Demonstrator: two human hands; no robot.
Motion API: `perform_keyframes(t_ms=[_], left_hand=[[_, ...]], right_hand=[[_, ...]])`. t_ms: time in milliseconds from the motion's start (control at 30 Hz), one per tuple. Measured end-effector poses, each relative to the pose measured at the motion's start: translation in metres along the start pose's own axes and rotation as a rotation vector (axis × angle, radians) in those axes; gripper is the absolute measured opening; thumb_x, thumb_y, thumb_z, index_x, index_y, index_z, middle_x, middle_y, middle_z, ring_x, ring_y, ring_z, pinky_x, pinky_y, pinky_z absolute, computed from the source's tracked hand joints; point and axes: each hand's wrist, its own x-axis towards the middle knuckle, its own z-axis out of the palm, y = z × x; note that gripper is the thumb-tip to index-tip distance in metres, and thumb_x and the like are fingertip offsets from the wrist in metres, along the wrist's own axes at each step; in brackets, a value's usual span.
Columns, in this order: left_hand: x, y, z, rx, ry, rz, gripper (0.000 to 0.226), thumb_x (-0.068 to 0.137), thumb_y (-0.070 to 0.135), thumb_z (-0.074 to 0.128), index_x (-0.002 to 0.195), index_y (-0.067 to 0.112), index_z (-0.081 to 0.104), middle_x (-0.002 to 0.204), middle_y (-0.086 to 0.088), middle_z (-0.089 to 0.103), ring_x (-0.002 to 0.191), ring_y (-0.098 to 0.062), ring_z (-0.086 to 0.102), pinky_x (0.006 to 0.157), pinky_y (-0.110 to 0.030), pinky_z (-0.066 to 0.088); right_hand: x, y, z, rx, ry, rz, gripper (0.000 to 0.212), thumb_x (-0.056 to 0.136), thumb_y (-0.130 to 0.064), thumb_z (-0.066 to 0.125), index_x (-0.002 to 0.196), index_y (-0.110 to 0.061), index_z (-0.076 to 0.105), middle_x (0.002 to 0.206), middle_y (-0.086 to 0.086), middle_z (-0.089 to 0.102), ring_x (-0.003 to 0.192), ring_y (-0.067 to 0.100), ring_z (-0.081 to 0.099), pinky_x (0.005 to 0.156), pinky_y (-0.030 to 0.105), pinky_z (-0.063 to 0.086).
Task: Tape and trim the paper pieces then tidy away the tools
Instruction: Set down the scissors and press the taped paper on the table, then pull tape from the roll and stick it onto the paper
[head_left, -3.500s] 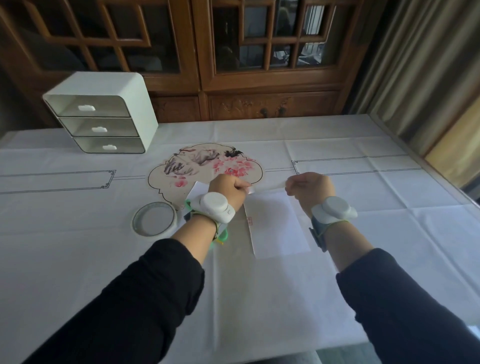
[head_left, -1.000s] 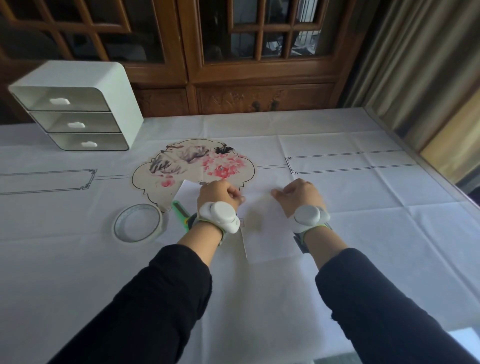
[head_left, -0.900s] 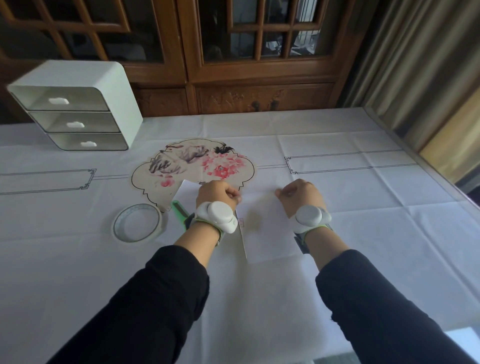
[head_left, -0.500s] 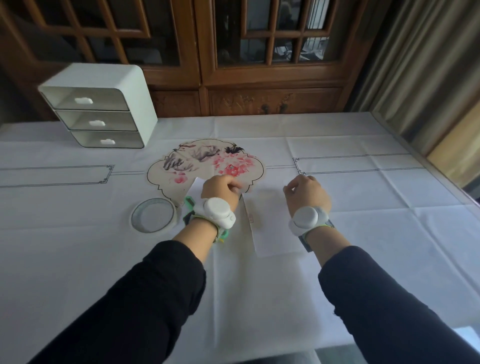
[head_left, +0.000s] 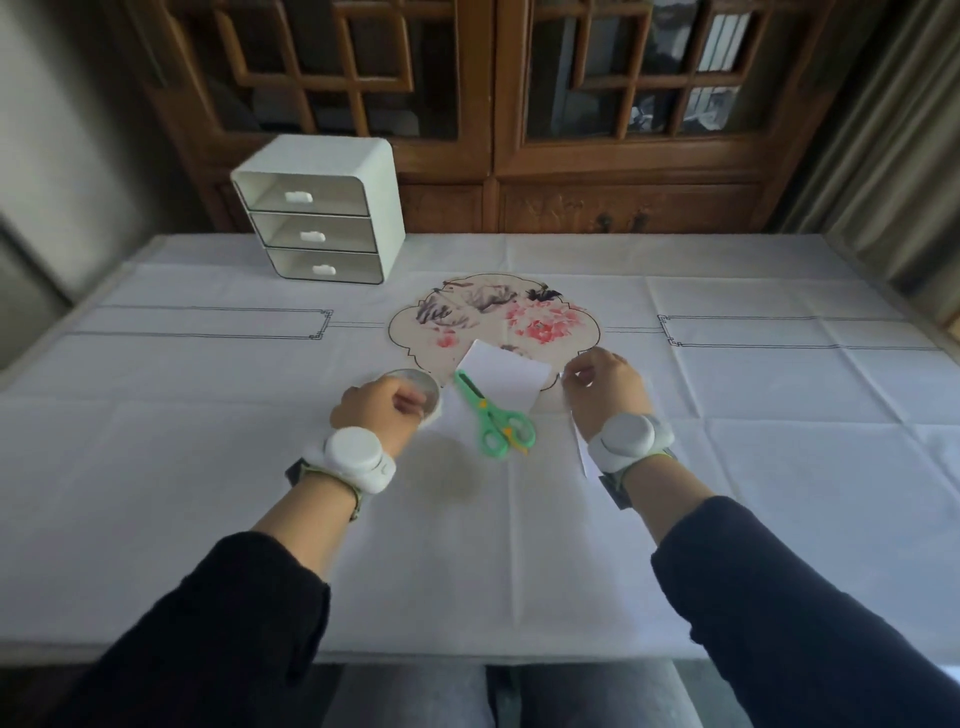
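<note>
Head view, looking down on a table (head_left: 156, 467) under a white cloth with thin dark line borders printed on it. Both forearms reach in from the near edge, in dark sleeves, each wrist carrying a white round band.

Left hand (head_left: 376, 408) is curled over the near rim of the tape roll (head_left: 421, 387), fingers closed on it; the roll sits left of the table's middle. Right hand (head_left: 605, 387) has its fingertips pinched together on the top edge of a white paper sheet (head_left: 582, 447), most of which is hidden under the hand and wrist (only a narrow strip shows beside the wristband). Whether the sheet lies flat or is lifted, I cannot tell.

Between the two hands lie green scissors (head_left: 493, 415), blades shut, tips pointing toward the far left, handles toward the near edge. Their blades rest on a smaller white paper piece (head_left: 511, 376), which overlaps the near edge of a painted fan-shaped paper (head_left: 493, 317) with pink flowers and grey ink strokes, lying at the middle of the table.

At the far left of the table stands a white drawer box (head_left: 332, 208) with three drawers, all pushed in. Behind the far edge is a dark wooden cabinet (head_left: 519, 104) with lattice glass doors.
</note>
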Motion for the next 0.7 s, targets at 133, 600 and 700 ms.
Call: perform_keyframes(t_ms=[133,600,700], left_hand=[[-0.009,-0.007,-0.002,-0.039,-0.038,0.032,0.011,0.072,0.013,0.067,0.08,0.022,0.07,0.088,-0.003,0.074,0.092,-0.025,0.067,0.087,-0.035,0.052],[-0.034,0.029,-0.011,-0.377,0.047,0.277,0.025,0.078,0.0,0.065,0.101,0.01,0.07,0.088,0.001,0.064,0.079,-0.015,0.055,0.068,-0.002,0.037],[-0.036,0.032,-0.008,-0.397,0.046,0.275,0.023,0.079,0.002,0.065,0.1,0.012,0.069,0.086,0.003,0.065,0.079,-0.014,0.057,0.067,0.002,0.037]], right_hand=[[-0.014,-0.01,0.008,-0.011,-0.032,-0.038,0.019,0.089,-0.015,0.047,0.098,-0.018,0.064,0.11,0.004,0.06,0.09,0.026,0.059,0.069,0.028,0.044],[-0.047,-0.062,0.019,0.185,-0.125,-0.314,0.024,0.092,-0.022,0.057,0.114,-0.021,0.067,0.102,-0.005,0.061,0.078,0.011,0.055,0.075,0.017,0.039],[-0.05,-0.061,0.015,0.249,-0.073,-0.261,0.015,0.088,-0.019,0.06,0.096,-0.025,0.071,0.087,-0.008,0.066,0.07,0.007,0.059,0.071,0.019,0.044]])
